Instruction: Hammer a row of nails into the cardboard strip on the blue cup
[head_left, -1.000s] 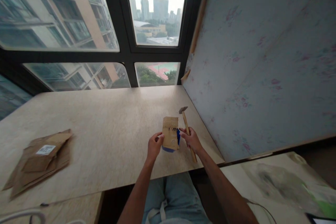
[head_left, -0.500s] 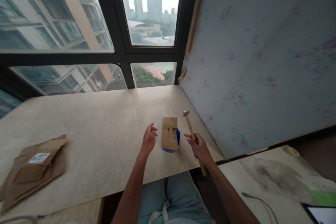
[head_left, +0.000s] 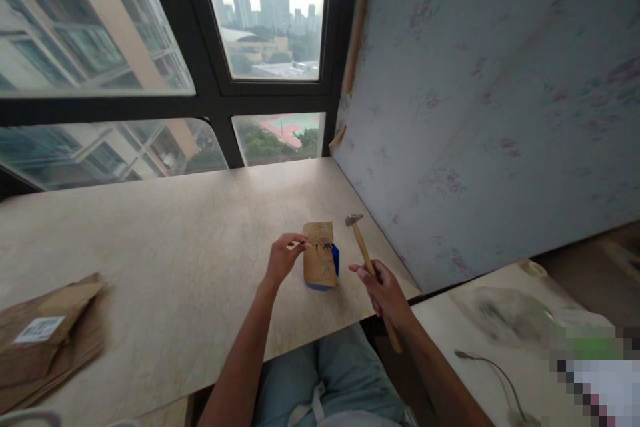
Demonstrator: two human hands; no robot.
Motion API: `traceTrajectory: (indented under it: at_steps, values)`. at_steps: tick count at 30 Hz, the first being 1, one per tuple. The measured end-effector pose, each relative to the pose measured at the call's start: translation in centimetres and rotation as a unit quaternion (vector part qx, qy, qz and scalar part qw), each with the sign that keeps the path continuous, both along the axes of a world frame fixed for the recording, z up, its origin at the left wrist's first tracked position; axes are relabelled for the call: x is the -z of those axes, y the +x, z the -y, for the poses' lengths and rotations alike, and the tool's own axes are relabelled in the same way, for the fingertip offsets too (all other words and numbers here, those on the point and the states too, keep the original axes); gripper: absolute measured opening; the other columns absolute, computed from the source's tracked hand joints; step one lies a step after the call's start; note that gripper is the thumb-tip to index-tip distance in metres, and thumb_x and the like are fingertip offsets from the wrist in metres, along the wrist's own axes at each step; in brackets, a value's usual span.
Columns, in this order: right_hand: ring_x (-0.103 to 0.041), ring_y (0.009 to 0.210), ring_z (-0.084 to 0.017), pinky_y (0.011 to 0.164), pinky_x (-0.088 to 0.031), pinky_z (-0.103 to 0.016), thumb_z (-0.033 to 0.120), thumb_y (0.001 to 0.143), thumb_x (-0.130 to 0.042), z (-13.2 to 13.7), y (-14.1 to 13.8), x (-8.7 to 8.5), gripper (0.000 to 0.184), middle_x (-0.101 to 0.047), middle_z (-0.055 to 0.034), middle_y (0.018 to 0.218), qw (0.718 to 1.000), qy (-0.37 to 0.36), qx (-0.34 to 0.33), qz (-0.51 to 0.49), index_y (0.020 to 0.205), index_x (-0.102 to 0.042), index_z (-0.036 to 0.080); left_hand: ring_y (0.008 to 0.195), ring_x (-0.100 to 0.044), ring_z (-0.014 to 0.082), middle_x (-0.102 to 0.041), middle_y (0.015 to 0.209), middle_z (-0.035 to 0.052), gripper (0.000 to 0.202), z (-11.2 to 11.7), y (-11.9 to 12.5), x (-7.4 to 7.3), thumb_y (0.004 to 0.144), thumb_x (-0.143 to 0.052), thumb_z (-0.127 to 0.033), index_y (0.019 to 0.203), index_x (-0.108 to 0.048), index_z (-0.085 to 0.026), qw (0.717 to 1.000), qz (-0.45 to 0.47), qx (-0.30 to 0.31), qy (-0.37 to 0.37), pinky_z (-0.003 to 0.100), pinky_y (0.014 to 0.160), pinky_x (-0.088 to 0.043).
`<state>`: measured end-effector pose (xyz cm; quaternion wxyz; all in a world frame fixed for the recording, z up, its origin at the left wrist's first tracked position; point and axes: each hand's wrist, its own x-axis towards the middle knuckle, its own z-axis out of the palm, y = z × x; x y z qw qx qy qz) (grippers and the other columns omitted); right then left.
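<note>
A hammer (head_left: 365, 250) with a light wooden handle and a metal head is held in my right hand (head_left: 384, 288), its head raised to the right of a piece of brown cardboard (head_left: 320, 268). The cardboard lies over something blue (head_left: 336, 260) that shows along its right and front edges. Several small dark marks or slim pieces (head_left: 328, 246) run across its middle, too small to name. At the cardboard's left edge my left hand (head_left: 287, 255) has thumb and forefinger pinched together; what sits between the tips, if anything, cannot be made out.
Brown paper packages (head_left: 55, 340) with a white label lie at the table's left. A floral wall (head_left: 450, 147) rises along the right side, and windows (head_left: 275, 13) stand behind. On a lower surface to the right are a cable (head_left: 487, 361) and a clear plastic bag (head_left: 510, 313).
My left hand has moved in to the cardboard's left edge, its fingers closing into a pinch. The hammer stays raised in my right hand. The camera view has shifted slightly right.
</note>
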<state>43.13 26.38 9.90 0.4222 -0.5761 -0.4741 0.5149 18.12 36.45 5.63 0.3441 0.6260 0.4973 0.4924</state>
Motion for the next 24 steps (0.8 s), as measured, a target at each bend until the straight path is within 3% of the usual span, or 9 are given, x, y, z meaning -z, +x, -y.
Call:
traceTrajectory:
  at_steps: [3, 6, 9, 13, 16, 19, 24]
  values:
    - [-0.033, 0.028, -0.002, 0.024, -0.026, -0.015, 0.057, 0.084, -0.061, 0.1, -0.1, 0.2, 0.037, -0.074, -0.0037, 0.086, 1.0, -0.006, 0.009, 0.0, 0.088, -0.051, 0.022, 0.092, -0.066, 0.0219, -0.075, 0.089, 0.0065, 0.009, -0.4, 0.1, 1.1, 0.077, -0.074, -0.032, 0.082, -0.077, -0.024, 0.999, -0.032, -0.013, 0.036, 0.032, 0.073, -0.054]
    - [-0.03, 0.027, -0.005, 0.025, -0.025, -0.016, 0.057, 0.084, -0.061, 0.0, -0.2, 0.2, 0.037, -0.058, 0.0068, 0.05, 1.0, -0.016, 0.018, 0.01, 0.089, -0.052, 0.022, 0.09, -0.066, 0.0209, -0.075, 0.09, 0.0058, 0.01, -0.7, 0.1, 1.6, 0.08, -0.071, -0.024, 0.087, -0.077, -0.025, 0.998, -0.043, -0.004, 0.051, 0.034, 0.077, -0.055]
    - [-0.029, 0.027, -0.007, 0.025, -0.025, -0.017, 0.057, 0.084, -0.061, 0.0, -0.3, 0.0, 0.036, -0.048, 0.0103, 0.042, 0.999, -0.023, 0.025, 0.013, 0.09, -0.053, 0.022, 0.088, -0.069, 0.0205, -0.076, 0.09, 0.0047, 0.023, -0.8, 0.0, 1.6, 0.081, -0.069, -0.02, 0.103, -0.073, -0.024, 0.997, -0.053, -0.007, 0.057, 0.038, 0.084, -0.055]
    - [-0.032, 0.027, -0.005, 0.025, -0.025, -0.016, 0.058, 0.083, -0.062, -0.1, -0.2, 0.1, 0.039, -0.062, 0.005, 0.055, 0.999, -0.03, 0.03, 0.016, 0.091, -0.054, 0.021, 0.087, -0.073, 0.021, -0.077, 0.093, 0.0048, 0.04, -0.8, 0.2, 1.1, 0.081, -0.069, -0.018, 0.12, -0.064, -0.023, 0.996, -0.082, 0.011, 0.043, 0.042, 0.092, -0.053]
    - [-0.035, 0.028, -0.002, 0.024, -0.026, -0.016, 0.058, 0.083, -0.062, -0.1, 0.0, 0.5, 0.039, -0.074, -0.0045, 0.087, 0.999, -0.028, 0.03, 0.009, 0.09, -0.052, 0.021, 0.088, -0.074, 0.0215, -0.078, 0.092, 0.0045, 0.044, -0.7, 0.3, 1.0, 0.08, -0.066, -0.013, 0.123, -0.061, -0.022, 0.993, -0.109, 0.031, 0.04, 0.044, 0.096, -0.051]
    - [-0.036, 0.028, 0.0, 0.024, -0.027, -0.015, 0.055, 0.084, -0.062, -0.1, 0.1, 0.9, 0.037, -0.073, -0.0093, 0.107, 0.999, -0.029, 0.029, 0.005, 0.09, -0.051, 0.02, 0.091, -0.074, 0.0222, -0.078, 0.091, 0.0047, 0.046, -0.7, 0.4, 1.4, 0.08, -0.064, -0.01, 0.125, -0.06, -0.021, 0.99, -0.128, 0.039, 0.044, 0.045, 0.097, -0.05]
    - [-0.035, 0.028, 0.0, 0.024, -0.028, -0.015, 0.055, 0.085, -0.062, 0.0, 0.1, 1.3, 0.037, -0.073, -0.0104, 0.111, 0.999, -0.034, 0.033, -0.01, 0.089, -0.05, 0.02, 0.088, -0.074, 0.0226, -0.078, 0.09, 0.0064, 0.043, -0.7, 0.4, 2.0, 0.082, -0.063, -0.01, 0.124, -0.06, -0.02, 0.988, -0.14, 0.042, 0.042, 0.046, 0.096, -0.05]
